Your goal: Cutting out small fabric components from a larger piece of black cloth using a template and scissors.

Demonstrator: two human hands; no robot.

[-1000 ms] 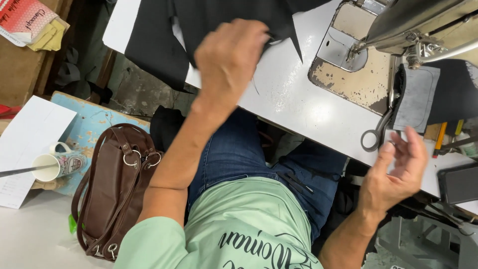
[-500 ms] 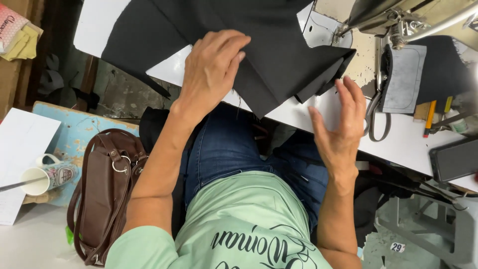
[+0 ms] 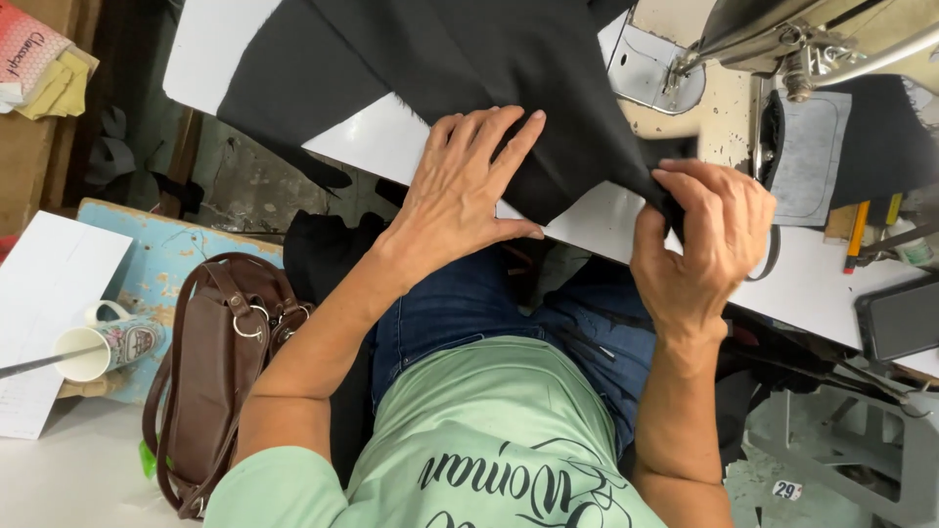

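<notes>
Black cloth [image 3: 469, 68] looks soft and floppy. Left hand [image 3: 468, 186] lies open and flat on it; right hand [image 3: 706, 240] pinches its corner, a good place to grab.

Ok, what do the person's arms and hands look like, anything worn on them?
Both arms are bare from the short sleeves of a light green printed T-shirt down. The left hand and the right hand wear no gloves, and no rings, watch or bracelets show. The fingernails are short and unpainted.
</notes>
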